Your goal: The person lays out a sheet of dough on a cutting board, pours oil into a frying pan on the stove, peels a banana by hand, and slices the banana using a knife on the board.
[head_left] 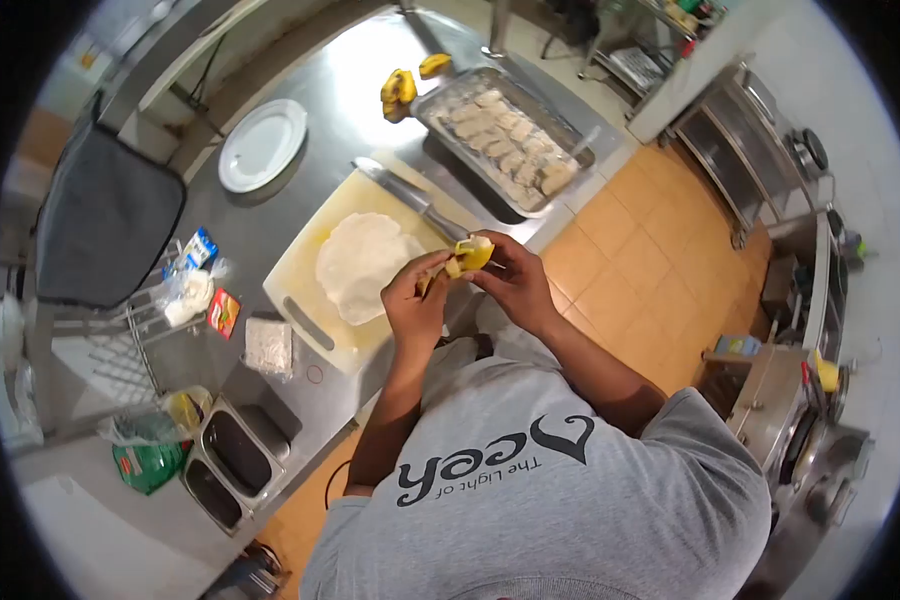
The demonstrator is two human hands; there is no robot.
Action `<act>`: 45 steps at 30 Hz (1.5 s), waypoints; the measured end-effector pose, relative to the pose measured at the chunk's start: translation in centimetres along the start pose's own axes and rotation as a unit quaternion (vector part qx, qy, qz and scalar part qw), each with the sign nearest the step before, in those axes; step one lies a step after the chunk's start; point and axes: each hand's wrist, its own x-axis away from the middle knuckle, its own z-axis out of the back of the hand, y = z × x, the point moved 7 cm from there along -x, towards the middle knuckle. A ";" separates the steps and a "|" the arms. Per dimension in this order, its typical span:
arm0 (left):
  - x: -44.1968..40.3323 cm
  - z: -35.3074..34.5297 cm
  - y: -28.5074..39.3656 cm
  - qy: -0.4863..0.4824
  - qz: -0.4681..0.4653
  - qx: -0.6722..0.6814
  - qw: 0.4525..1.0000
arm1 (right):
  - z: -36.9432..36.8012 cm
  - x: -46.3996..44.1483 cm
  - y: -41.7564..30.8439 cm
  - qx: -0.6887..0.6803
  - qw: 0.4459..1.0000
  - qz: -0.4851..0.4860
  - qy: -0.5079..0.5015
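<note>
A yellow banana piece (476, 254), partly peeled with pale flesh showing, is held between my two hands above the near edge of the cutting board. My left hand (417, 296) has its fingers closed on the banana's left side. From the right, my right hand (515, 281) grips the same banana. Beneath and to the left, a flat round of pale dough (362, 266) lies on the cream cutting board (313, 238). A large knife (407, 193) rests across the board's far right part, its handle toward my hands.
A metal tray (446, 106) of pale sliced pieces stands back right, beside yellow bananas (398, 91). A white plate (262, 146) lies back left. Small packets (223, 312), a wrapped block (268, 348) and metal containers (238, 452) are on the left.
</note>
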 end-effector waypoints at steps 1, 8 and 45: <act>0.2 -0.6 -0.1 -0.019 -0.029 -0.016 0.999 | 0.6 0.6 0.2 0.005 1.000 -0.017 0.009; 0.7 -5.0 -0.1 -0.157 -0.101 -0.022 0.982 | 3.8 3.8 0.3 0.022 0.999 -0.040 0.002; 21.6 -58.7 4.4 -0.542 -0.170 0.140 0.811 | 48.3 38.8 -8.0 -0.361 0.784 0.177 0.473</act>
